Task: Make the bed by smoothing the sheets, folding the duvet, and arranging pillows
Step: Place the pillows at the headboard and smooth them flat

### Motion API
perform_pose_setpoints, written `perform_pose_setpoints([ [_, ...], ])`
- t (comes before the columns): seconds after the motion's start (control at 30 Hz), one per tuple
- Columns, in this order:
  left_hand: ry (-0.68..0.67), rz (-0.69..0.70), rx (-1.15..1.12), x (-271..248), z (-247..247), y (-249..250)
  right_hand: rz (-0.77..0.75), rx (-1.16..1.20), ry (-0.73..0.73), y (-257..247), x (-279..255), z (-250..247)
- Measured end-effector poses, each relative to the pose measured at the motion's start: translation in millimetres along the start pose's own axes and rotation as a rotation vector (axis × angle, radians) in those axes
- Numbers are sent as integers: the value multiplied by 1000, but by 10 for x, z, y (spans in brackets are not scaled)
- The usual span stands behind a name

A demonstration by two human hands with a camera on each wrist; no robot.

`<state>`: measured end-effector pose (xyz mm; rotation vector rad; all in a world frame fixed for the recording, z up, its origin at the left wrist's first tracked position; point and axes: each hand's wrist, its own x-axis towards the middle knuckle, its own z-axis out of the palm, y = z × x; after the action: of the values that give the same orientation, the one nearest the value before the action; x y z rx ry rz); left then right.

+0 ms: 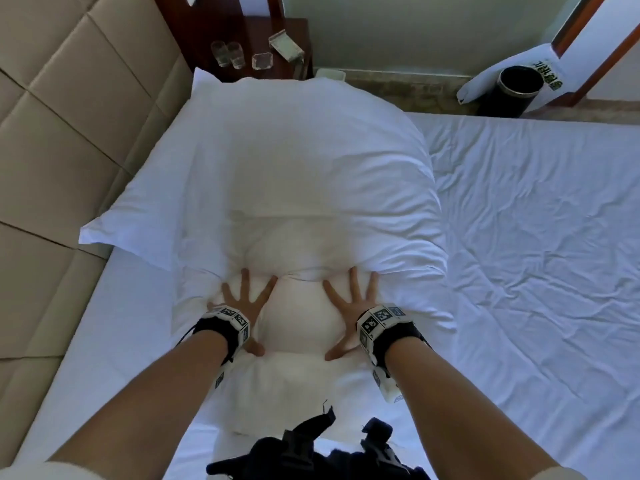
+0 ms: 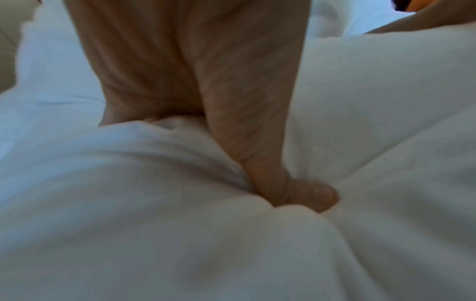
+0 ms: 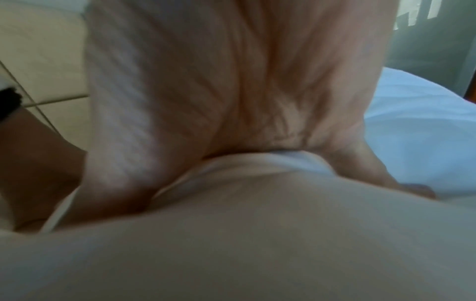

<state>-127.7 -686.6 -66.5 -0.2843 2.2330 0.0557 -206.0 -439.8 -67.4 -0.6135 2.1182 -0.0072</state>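
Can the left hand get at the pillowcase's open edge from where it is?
Probably yes. The left hand presses flat on the bare pillow, fingers spread, tips just short of the pillowcase edge. Nothing lies between them.

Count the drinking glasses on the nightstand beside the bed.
2. One clear glass stands left on the dark nightstand, the second glass touching or nearly touching its right side. Others may sit out of view.

White pillow (image 1: 277, 161), beige headboard (image 1: 69, 98)
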Motion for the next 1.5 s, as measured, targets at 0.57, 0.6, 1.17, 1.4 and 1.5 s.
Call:
perform_pose_setpoints([
  [0.57, 52, -358, -463, -1021, 760, 143, -49, -119, 14, 316, -525, 220],
  [0.6, 53, -346, -481, -1030, 782, 135, -45, -118, 14, 329, -554, 251],
  [1.17, 132, 108, -251, -1541, 1603, -647, 196, -138, 104, -885, -1426, 1130],
  [1.4, 196, 87, -136, -1220, 1683, -522, 204, -129, 91, -886, -1184, 1294],
  [1.5, 215, 121, -116, -964, 1714, -588, 218, -136, 59, -812, -896, 1292],
])
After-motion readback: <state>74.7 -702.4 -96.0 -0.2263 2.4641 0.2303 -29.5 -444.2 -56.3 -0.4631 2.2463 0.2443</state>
